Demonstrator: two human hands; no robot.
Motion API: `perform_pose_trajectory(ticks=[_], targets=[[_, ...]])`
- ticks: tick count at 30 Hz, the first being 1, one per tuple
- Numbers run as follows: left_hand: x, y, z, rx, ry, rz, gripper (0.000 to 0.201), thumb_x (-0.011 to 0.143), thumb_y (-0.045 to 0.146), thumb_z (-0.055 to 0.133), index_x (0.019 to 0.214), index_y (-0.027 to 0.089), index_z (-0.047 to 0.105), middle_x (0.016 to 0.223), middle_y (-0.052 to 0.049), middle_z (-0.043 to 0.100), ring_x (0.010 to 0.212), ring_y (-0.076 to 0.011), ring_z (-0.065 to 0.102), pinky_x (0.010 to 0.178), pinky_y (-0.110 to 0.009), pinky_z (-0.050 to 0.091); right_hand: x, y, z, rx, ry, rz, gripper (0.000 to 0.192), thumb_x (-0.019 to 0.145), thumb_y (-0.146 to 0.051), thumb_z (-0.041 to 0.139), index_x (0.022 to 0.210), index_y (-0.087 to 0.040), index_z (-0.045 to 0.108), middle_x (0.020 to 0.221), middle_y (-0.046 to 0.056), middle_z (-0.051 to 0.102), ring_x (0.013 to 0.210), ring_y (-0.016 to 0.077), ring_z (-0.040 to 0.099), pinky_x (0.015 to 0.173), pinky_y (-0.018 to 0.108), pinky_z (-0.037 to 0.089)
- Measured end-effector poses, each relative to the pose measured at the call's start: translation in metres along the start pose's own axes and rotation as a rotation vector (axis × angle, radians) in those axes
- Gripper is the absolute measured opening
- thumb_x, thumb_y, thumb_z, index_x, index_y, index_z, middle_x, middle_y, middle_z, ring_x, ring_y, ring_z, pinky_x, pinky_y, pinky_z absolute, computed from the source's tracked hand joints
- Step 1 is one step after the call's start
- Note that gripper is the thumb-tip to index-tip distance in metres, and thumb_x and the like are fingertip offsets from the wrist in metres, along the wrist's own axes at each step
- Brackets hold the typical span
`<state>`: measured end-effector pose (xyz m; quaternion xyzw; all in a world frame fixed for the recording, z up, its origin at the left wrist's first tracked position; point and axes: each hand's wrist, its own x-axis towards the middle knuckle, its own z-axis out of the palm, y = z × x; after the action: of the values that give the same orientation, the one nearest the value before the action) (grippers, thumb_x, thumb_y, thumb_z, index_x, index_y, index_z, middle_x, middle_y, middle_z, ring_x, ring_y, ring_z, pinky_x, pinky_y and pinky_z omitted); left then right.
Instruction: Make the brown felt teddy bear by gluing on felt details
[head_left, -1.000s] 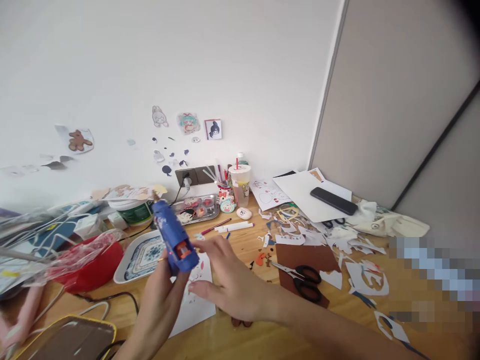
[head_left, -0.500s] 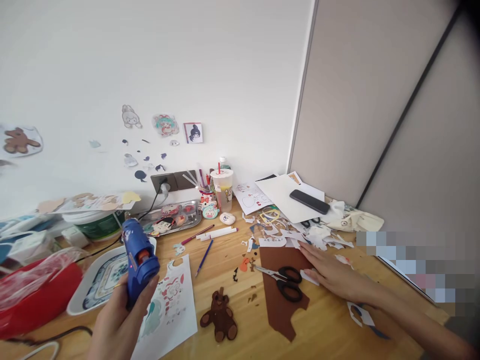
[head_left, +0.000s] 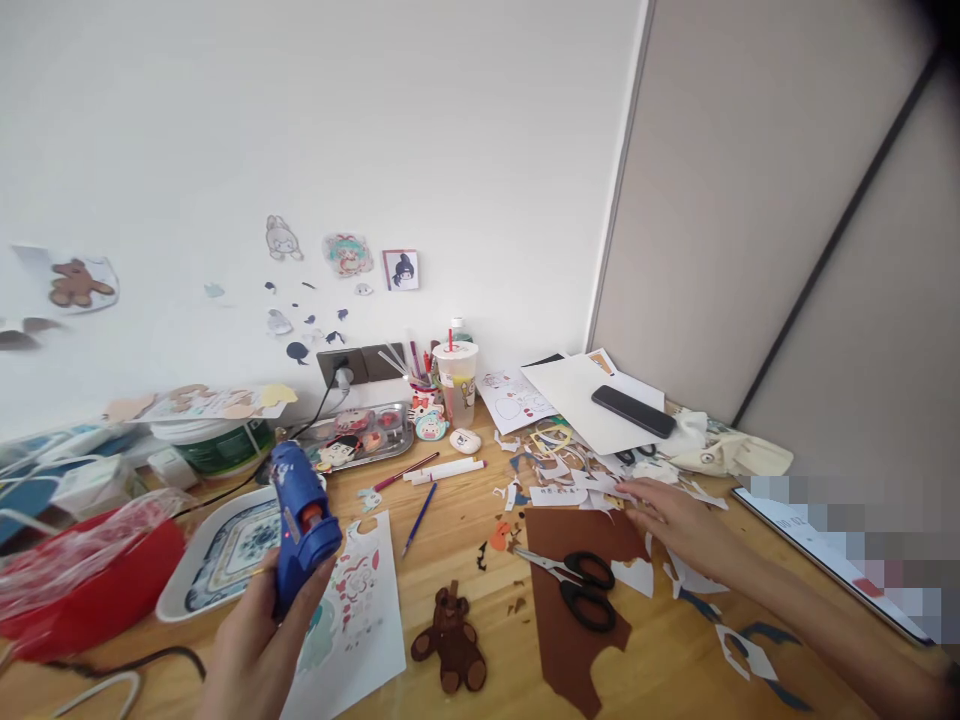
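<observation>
Blue glue gun [head_left: 300, 520] (orange trigger)

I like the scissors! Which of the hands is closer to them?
Right. The right hand lies on paper scraps just beyond the scissors; the left hand grips the glue gun far to their left.

The left hand [head_left: 251, 655] is cut off by the bottom edge, and its fingers hide the grip of the blue glue gun [head_left: 300, 520]. The right hand [head_left: 675, 520] covers some paper scraps [head_left: 592, 485]; its forearm leaves at the lower right corner. A pixelated patch [head_left: 862, 540] hides whatever lies at the table's right end. The wall stickers [head_left: 345, 255] are too small to read. The red bag [head_left: 82, 580] is cut by the left edge.
</observation>
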<state>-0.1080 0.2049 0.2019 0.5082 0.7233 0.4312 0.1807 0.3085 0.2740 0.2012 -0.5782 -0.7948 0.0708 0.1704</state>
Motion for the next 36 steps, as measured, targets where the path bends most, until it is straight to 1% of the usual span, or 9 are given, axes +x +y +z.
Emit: perform_pose_trajectory(ticks=[5,8,11,14,19,24,27,30,36], targets=[[-0.003,0.003,0.001,-0.052,0.04,-0.005,0.049,0.065,0.061,0.05,0.091,0.019,0.051,0.068,0.002,0.054,0.062,-0.0178,0.05,0.05,-0.025,0.037,0.005,-0.011,0.014,-0.034,-0.115,-0.16,0.055,0.077,-0.05,0.048,0.127,-0.029,0.041,0.134,0.004,0.039,0.121,0.0236,0.036,0.096,0.037,0.036],[-0.003,0.003,0.0,-0.068,0.03,-0.003,0.049,0.064,0.06,0.052,0.09,0.019,0.051,0.068,0.001,0.056,0.061,-0.0179,0.051,0.05,-0.025,0.037,0.007,-0.008,0.023,-0.094,-0.153,-0.199,0.064,0.074,-0.055,0.05,0.13,-0.029,0.036,0.136,0.005,0.036,0.124,0.0268,0.03,0.097,0.041,0.033],[-0.003,0.003,-0.001,-0.106,0.027,0.008,0.046,0.066,0.058,0.052,0.09,0.018,0.051,0.069,0.001,0.057,0.063,-0.0177,0.051,0.052,-0.026,0.039,0.013,-0.003,0.03,-0.157,-0.096,-0.184,0.062,0.076,-0.055,0.047,0.129,-0.024,0.04,0.136,0.009,0.036,0.125,0.0306,0.027,0.099,0.049,0.025],[-0.004,0.002,-0.001,-0.148,0.005,-0.009,0.045,0.069,0.056,0.051,0.092,0.017,0.051,0.072,0.0,0.059,0.064,-0.0176,0.052,0.055,-0.027,0.041,0.022,-0.004,0.033,-0.181,-0.027,-0.165,0.054,0.079,-0.05,0.045,0.124,-0.02,0.047,0.132,0.013,0.041,0.12,0.0321,0.034,0.096,0.052,0.027],[-0.004,-0.004,0.003,-0.169,0.019,-0.009,0.046,0.068,0.052,0.054,0.097,0.016,0.053,0.087,-0.006,0.065,0.079,-0.0238,0.058,0.065,-0.031,0.045,0.045,-0.027,0.018,-0.116,0.061,-0.176,0.047,0.076,-0.049,0.049,0.114,-0.022,0.055,0.124,0.011,0.049,0.117,0.0334,0.036,0.095,0.053,0.026],[-0.001,-0.01,0.005,-0.151,-0.051,-0.019,0.045,0.073,0.05,0.048,0.1,0.015,0.051,0.096,-0.01,0.064,0.088,-0.0249,0.057,0.073,-0.033,0.044,0.114,-0.071,0.011,0.106,0.09,-0.138,0.05,0.078,-0.049,0.048,0.121,-0.024,0.045,0.125,0.008,0.047,0.116,0.0266,0.039,0.095,0.042,0.034],[-0.001,-0.012,0.006,-0.16,-0.049,-0.06,0.048,0.075,0.05,0.043,0.106,0.014,0.047,0.1,-0.011,0.063,0.092,-0.0254,0.056,0.078,-0.034,0.043,0.175,-0.097,0.032,0.279,0.109,-0.064,0.056,0.077,-0.042,0.056,0.125,-0.02,0.038,0.122,0.01,0.049,0.108,0.0234,0.048,0.087,0.039,0.042],[-0.004,-0.014,0.01,-0.166,-0.061,-0.073,0.048,0.078,0.047,0.041,0.111,0.013,0.044,0.102,-0.013,0.063,0.094,-0.0251,0.056,0.079,-0.033,0.042,0.228,-0.115,0.061,0.417,0.206,0.076,0.04,0.084,-0.032,0.051,0.12,-0.017,0.043,0.12,0.01,0.047,0.101,0.023,0.051,0.081,0.044,0.044],[-0.007,-0.019,0.024,-0.063,-0.163,0.003,0.035,0.075,0.038,0.042,0.101,0.015,0.051,0.095,-0.01,0.064,0.085,-0.0216,0.059,0.072,-0.027,0.042,0.275,-0.128,0.095,0.592,0.342,0.197,0.036,0.084,-0.028,0.052,0.117,-0.017,0.044,0.118,0.008,0.048,0.099,0.0219,0.052,0.08,0.042,0.045]])
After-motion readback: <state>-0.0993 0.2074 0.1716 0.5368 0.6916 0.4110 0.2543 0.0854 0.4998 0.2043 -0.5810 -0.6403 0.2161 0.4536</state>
